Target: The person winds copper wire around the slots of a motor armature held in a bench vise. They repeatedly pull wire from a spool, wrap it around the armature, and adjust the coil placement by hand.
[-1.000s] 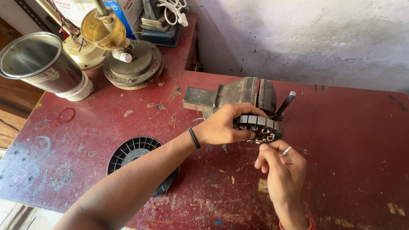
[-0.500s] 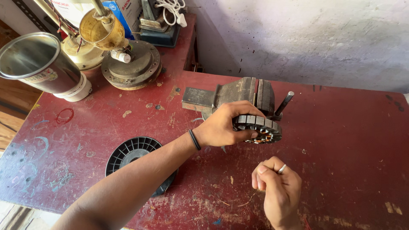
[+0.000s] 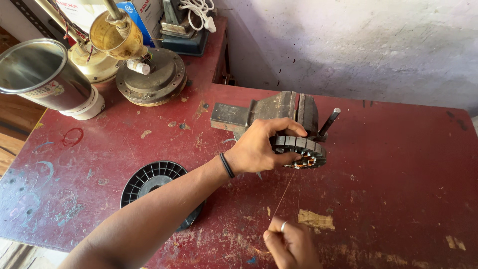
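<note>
Head cam, looking down at the red worktable (image 3: pixel 398 164). Left hand (image 3: pixel 259 147) is wrapped over the stator core (image 3: pixel 301 151): fingers curled across the top edge, thumb underneath, firm grip. I see the core as a ring of stacked grey laminations with copper-coloured windings showing on its lower face. It sits right against the jaws of the bench vise (image 3: pixel 279 112), at the vise's near side; I can't tell whether the vise actually clamps it.

Right hand (image 3: pixel 291 244) is low in frame, near the bottom edge, closed into a loose fist with a ring on one finger. It pinches a thin copper wire (image 3: pixel 284 197), which runs taut and nearly straight from the fist up to the underside of the core (very fine, only just visible against the table paint).

Around it:
- Black plastic spool (image 3: pixel 149 182) flat on the table, partly under my left forearm.
- Vise handle bar (image 3: pixel 329 121) sticks up at an angle to the right of the jaws.
- Metal cup (image 3: pixel 42 74) at far left.
- Round motor housing (image 3: pixel 152 79) behind it, with a brass-coloured bell-shaped part (image 3: pixel 117 35) above.
- Paint chipped in patches near the right hand.
</note>
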